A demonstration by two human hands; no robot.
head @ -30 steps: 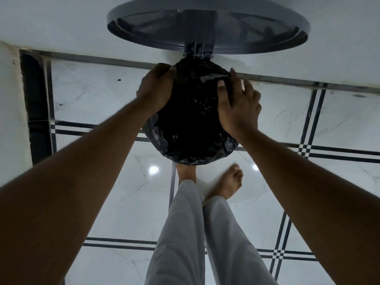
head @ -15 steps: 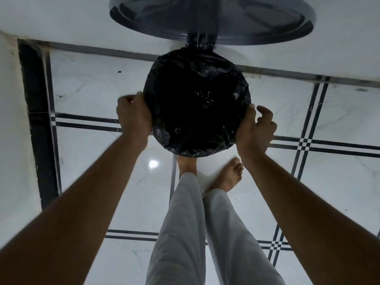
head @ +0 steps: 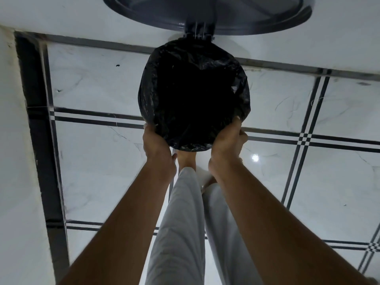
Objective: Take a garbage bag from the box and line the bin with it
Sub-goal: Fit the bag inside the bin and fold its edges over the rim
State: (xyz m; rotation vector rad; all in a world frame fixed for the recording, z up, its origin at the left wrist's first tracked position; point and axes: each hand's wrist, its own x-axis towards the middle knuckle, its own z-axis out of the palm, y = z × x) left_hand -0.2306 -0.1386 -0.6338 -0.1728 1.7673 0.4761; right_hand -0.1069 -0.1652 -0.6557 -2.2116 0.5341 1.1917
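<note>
Both hands — left hand point(head: 156, 145), right hand point(head: 227, 143) — fingers curled gripping garbage bag point(head: 193, 95) at bin's near rim.

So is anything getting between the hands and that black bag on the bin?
Nothing visible does. The left hand and the right hand both already grip the garbage bag at the near edge of the bin's rim, and the lid stands open behind.
</note>
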